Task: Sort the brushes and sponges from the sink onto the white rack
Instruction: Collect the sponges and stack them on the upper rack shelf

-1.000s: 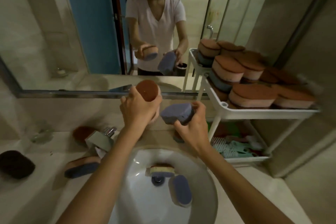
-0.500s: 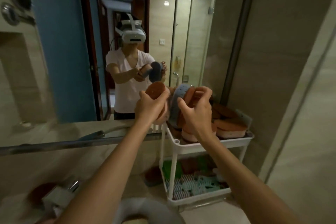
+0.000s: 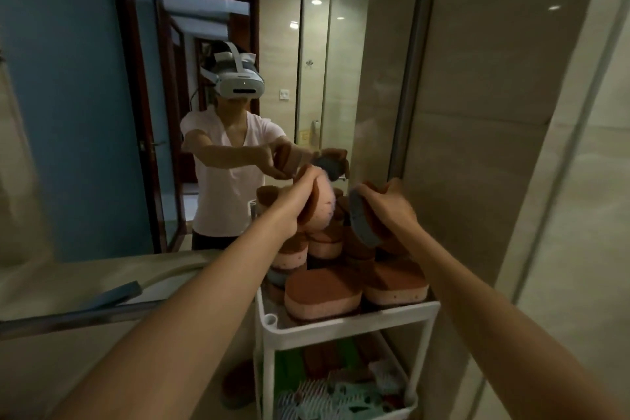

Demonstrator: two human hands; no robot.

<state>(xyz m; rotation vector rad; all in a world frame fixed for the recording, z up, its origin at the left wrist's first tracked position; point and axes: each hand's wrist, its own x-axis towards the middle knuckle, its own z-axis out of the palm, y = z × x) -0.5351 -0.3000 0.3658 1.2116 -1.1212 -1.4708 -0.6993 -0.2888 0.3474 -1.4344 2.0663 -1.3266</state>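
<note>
Left hand (image 3: 292,206) grips a pink sponge (image 3: 322,215), right hand (image 3: 392,210) a grey sponge (image 3: 362,223), fingers (image 3: 306,178) curled round each, above the white rack (image 3: 341,321) and its heaped top shelf.

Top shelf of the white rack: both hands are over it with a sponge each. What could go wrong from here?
The sponge pile on the white rack is already heaped unevenly above the rim, so anything added may slide off. The left hand with the pink sponge and the right hand with the blue sponge are close together; released together, the sponges might knock each other off.
</note>
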